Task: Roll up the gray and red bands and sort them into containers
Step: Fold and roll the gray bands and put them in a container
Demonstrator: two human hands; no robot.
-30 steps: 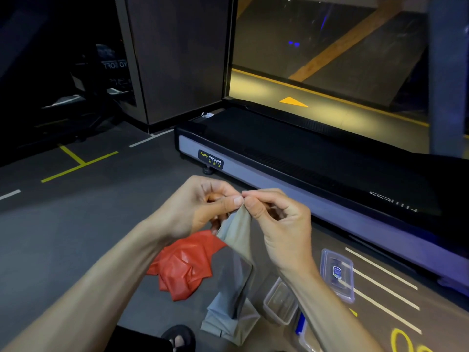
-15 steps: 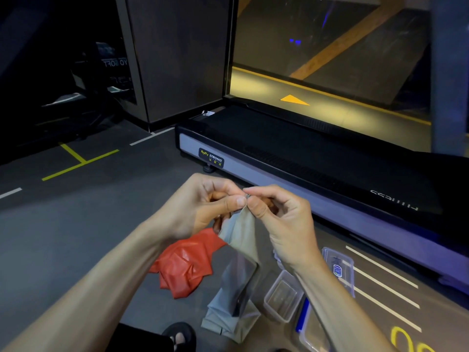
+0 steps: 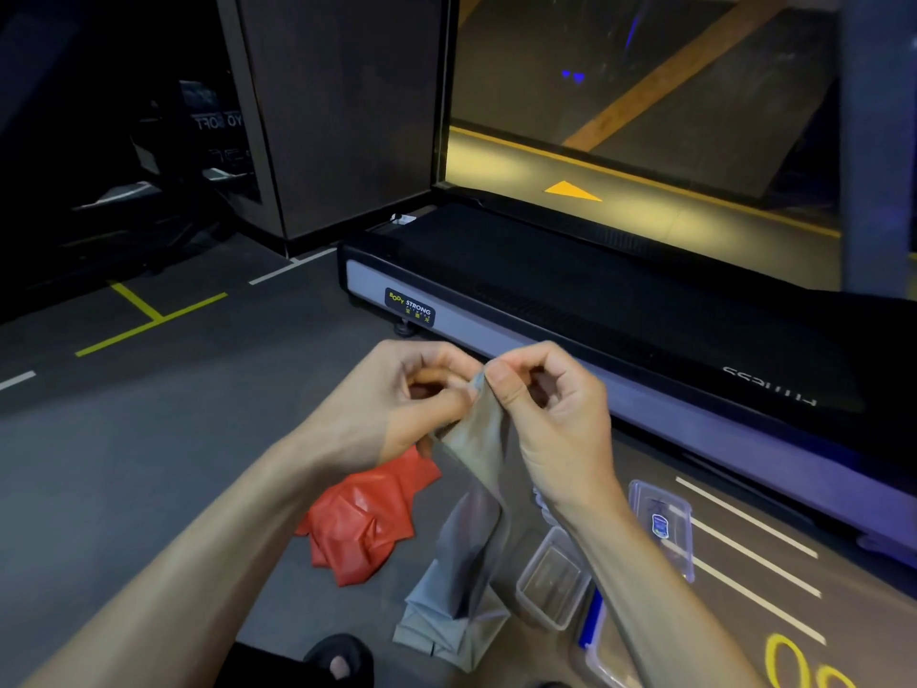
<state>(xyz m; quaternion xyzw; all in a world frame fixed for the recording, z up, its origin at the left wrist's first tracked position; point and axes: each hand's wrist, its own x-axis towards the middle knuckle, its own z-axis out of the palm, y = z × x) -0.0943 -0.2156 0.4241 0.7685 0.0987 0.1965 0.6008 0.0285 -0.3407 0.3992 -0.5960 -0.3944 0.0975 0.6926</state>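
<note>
Your left hand [image 3: 397, 404] and right hand [image 3: 551, 414] meet in the air in front of the treadmill [image 3: 620, 330], and both pinch the top end of the gray band [image 3: 479, 439]: your left thumb and curled fingers [image 3: 431, 360] press it from one side, your right thumb and forefinger clamp it from the other, with the rest of your right fingers curled into the palm. From that pinch the gray band hangs down away from the treadmill, narrow and slightly twisted, and its lower end lies in a folded heap on the floor [image 3: 124, 464] close to your sandalled foot [image 3: 342, 660]. The red band [image 3: 367, 518] lies crumpled on the floor on the near side of the treadmill, under your left wrist and just beside the hanging gray band; nothing holds it. A clear container [image 3: 551, 580] stands open on the floor between the gray heap and the treadmill, partly behind your right forearm. A clear lid with a blue label [image 3: 662, 526] lies flat closer to the treadmill's side rail, next to the white floor lines. Another clear container with a blue edge [image 3: 595, 633] shows at the bottom, farther from the treadmill, mostly hidden by your right arm.
</note>
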